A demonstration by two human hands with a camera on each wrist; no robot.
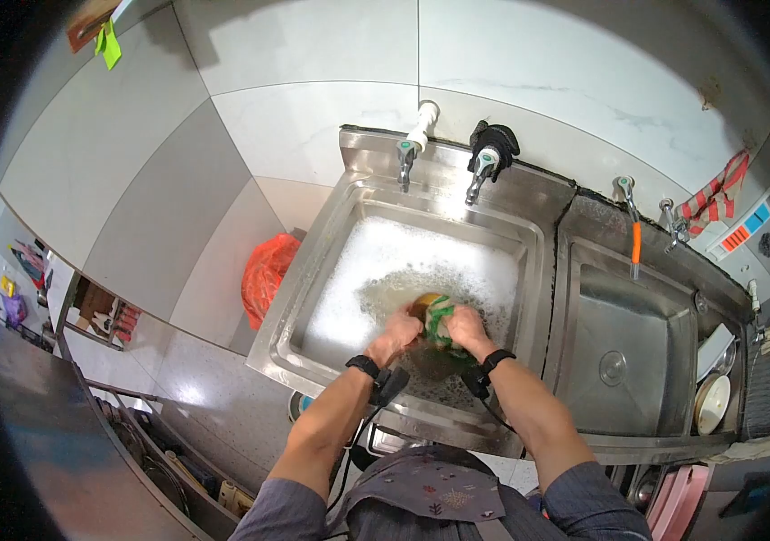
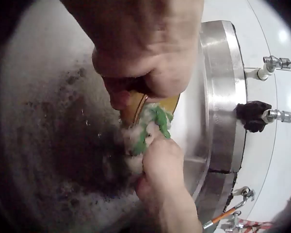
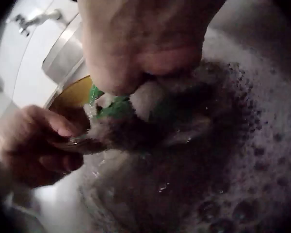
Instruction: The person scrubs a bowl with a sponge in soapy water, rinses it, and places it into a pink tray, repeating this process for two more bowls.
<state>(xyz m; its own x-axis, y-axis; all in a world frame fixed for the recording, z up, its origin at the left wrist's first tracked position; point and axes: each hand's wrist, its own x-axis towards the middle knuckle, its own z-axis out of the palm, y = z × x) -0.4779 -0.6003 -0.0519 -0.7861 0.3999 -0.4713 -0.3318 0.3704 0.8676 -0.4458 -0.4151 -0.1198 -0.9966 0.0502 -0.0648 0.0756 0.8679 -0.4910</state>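
Over the soapy water in the left sink basin (image 1: 291,298), my left hand (image 1: 396,332) grips the rim of an amber-yellow dish (image 2: 170,103). Its thumb and fingers close over the edge in the right wrist view. My right hand (image 1: 466,326) holds a wet green-and-white cloth (image 1: 440,317) bunched against the dish. In the left wrist view, that cloth covers part of the dish's surface. Fingers and cloth hide much of the dish, and its full shape does not show. Both hands are close together, low over the water.
White foam (image 1: 376,248) lines the back of the basin. Two taps, one of them a tap (image 1: 405,162) at the left, jut over it. On the right is a second sink basin (image 1: 619,316), with a white bowl (image 1: 714,403) at its side. An orange bag (image 1: 268,275) sits left of the sink.
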